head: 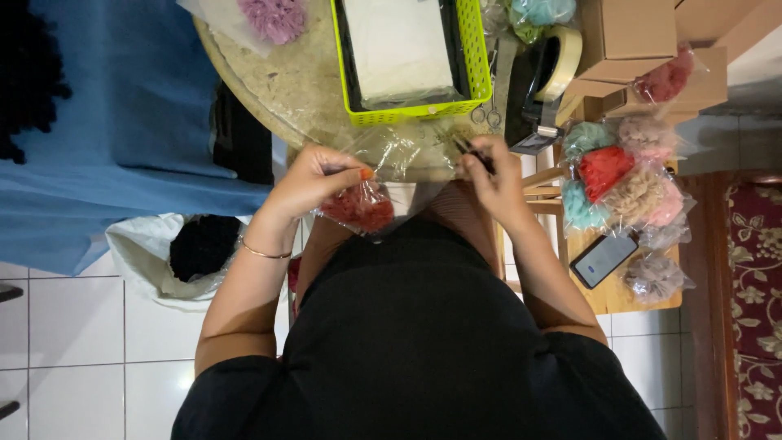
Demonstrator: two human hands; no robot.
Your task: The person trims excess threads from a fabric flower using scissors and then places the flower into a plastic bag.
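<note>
At the round table's (269, 81) near edge, the left hand (314, 181) pinches a clear bag (383, 175) of red stuff lying crosswise, while the right hand (493, 178) grips its other end with a dark tool (472, 152), above white floor tiles (73, 342).

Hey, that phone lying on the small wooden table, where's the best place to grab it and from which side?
Grip the phone across its long edges, coming from above. It lies flat, screen up and angled, near the wooden table front edge; packed bags crowd its far end, so the near end is probably freer.
</note>
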